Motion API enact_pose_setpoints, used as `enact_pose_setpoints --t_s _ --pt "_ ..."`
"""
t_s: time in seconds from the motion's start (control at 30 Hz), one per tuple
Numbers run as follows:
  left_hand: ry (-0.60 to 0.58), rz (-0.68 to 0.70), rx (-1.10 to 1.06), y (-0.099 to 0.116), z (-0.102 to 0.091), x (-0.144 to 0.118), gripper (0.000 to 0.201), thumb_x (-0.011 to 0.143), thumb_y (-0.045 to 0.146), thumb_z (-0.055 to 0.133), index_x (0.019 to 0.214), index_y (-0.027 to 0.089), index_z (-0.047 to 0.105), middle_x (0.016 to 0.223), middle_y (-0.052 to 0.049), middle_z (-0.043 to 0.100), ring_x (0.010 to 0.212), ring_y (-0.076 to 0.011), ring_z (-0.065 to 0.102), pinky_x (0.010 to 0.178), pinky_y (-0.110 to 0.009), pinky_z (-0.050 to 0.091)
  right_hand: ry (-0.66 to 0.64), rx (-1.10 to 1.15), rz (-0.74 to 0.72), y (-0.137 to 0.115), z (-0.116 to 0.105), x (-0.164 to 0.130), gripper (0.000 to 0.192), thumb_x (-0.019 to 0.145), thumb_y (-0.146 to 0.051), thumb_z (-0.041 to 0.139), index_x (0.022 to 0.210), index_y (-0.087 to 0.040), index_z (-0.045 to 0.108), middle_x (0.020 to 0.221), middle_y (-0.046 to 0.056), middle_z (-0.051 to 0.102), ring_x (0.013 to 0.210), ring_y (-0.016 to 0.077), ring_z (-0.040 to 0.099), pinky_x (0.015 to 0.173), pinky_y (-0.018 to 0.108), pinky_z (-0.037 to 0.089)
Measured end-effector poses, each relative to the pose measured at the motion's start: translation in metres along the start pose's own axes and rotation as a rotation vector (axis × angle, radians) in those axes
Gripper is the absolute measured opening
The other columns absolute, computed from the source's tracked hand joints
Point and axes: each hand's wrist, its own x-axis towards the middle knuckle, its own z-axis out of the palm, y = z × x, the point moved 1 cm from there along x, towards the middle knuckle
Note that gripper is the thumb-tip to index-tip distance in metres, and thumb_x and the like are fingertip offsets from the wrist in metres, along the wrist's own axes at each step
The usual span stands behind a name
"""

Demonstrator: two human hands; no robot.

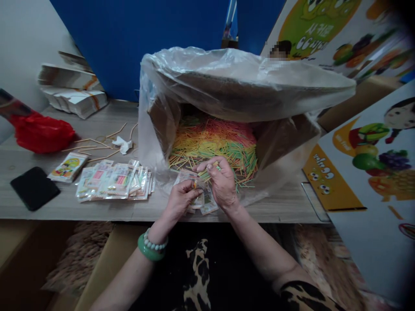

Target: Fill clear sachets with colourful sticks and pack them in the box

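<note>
At centre frame, sticks [205, 174] are pinched in the closed right hand [221, 183] over a packet [197, 199] gripped by the left hand [180, 200]; filling seems underway, and careful alignment is called for.

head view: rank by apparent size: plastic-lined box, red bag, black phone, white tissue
1. plastic-lined box
2. red bag
3. black phone, nearer the camera, so its margin below the bag is unsure
4. white tissue

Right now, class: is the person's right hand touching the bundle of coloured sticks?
Touching. The head view shows the right hand with its fingers closed around the bundle of coloured sticks, no gap between them.
</note>
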Motion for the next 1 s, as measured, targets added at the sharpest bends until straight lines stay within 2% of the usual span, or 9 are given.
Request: enact_pose_setpoints --t_s 0.13,0.3,0.4,0.53,0.63,0.73,0.83,0.93,1.0 --pt "0.000 0.022 -0.054 0.002 0.000 0.000 0.032 0.066 0.034 0.077 0.059 0.016 0.052 0.056 0.006 0.042 0.054 -0.0079 0.035 0.053 -0.022 0.029 -0.057 -0.129 0.096 0.011 -0.001 -0.006 0.011 0.088 -0.032 0.061 0.088 -0.023 0.055 0.079 -0.001 0.069 0.086 0.0166 0.066 0.090 0.035 0.049" --pt "-0.001 0.066 0.022 0.005 0.003 0.002 0.026 0.073 0.037 0.072 0.063 0.015 0.062 0.061 0.003 0.050 0.061 -0.0108 0.042 0.059 -0.024 0.034 -0.119 -0.219 0.225 0.018 -0.011 -0.005 0.014 0.086 -0.035 0.060 0.081 -0.022 0.058 0.108 0.004 0.071 0.101 0.0189 0.065 0.094 0.035 0.048" --pt "-0.038 0.053 -0.039 0.004 0.001 0.003 0.029 0.075 0.042 0.072 0.072 0.014 0.069 0.068 -0.001 0.059 0.068 -0.0138 0.050 0.066 -0.026 0.039 -0.211 -0.347 0.267 0.016 -0.019 0.000 0.015 0.084 -0.036 0.060 0.081 -0.022 0.064 0.115 0.004 0.071 0.110 0.0214 0.063 0.101 0.039 0.045" --pt "-0.092 -0.058 -0.270 -0.003 -0.003 0.002 0.037 0.072 0.044 0.078 0.093 0.014 0.074 0.087 -0.007 0.069 0.080 -0.0175 0.060 0.074 -0.029 0.046 -0.433 -0.580 0.273 0.009 -0.029 0.004 0.020 0.085 -0.038 0.061 0.094 -0.025 0.074 0.120 0.005 0.070 0.122 0.0245 0.059 0.109 0.046 0.038" --pt "-0.163 -0.124 -0.329 -0.005 -0.006 0.000 0.038 0.070 0.043 0.081 0.092 0.013 0.075 0.085 -0.007 0.070 0.078 -0.0169 0.061 0.072 -0.028 0.047 -0.458 -0.638 0.255 0.008 -0.033 0.001 0.028 0.087 -0.041 0.061 0.110 -0.029 0.072 0.127 0.004 0.067 0.127 0.0246 0.056 0.113 0.049 0.035" --pt "-0.056 -0.132 -0.388 -0.002 -0.011 0.000 0.035 0.068 0.042 0.083 0.086 0.014 0.075 0.077 -0.004 0.069 0.069 -0.0137 0.058 0.065 -0.026 0.045 -0.429 -0.552 0.275 0.013 -0.035 -0.005 0.042 0.086 -0.044 0.062 0.125 -0.030 0.065 0.136 0.004 0.062 0.128 0.0226 0.054 0.112 0.046 0.037" --pt "0.027 -0.057 -0.427 0.002 -0.014 0.002 0.031 0.067 0.039 0.083 0.082 0.014 0.074 0.079 -0.003 0.068 0.070 -0.0125 0.057 0.068 -0.025 0.045 -0.316 -0.518 0.308 0.024 -0.037 -0.011 0.040 0.082 -0.040 0.065 0.120 -0.026 0.066 0.122 0.004 0.068 0.112 0.0208 0.062 0.099 0.039 0.046" --pt "0.009 -0.009 -0.406 0.004 -0.014 0.001 0.027 0.070 0.038 0.081 0.079 0.014 0.074 0.079 -0.003 0.067 0.071 -0.0121 0.056 0.069 -0.025 0.046 -0.247 -0.599 0.304 0.031 -0.040 -0.014 0.018 0.078 -0.036 0.064 0.084 -0.020 0.071 0.081 0.000 0.069 0.078 0.0170 0.060 0.076 0.030 0.048" --pt "-0.001 0.000 -0.395 0.004 -0.013 -0.001 0.025 0.072 0.037 0.080 0.080 0.014 0.074 0.080 -0.003 0.067 0.072 -0.0128 0.057 0.072 -0.026 0.047 -0.186 -0.650 0.242 0.030 -0.041 -0.014 0.019 0.077 -0.034 0.062 0.066 -0.019 0.065 0.067 -0.002 0.060 0.068 0.0149 0.053 0.067 0.027 0.043"
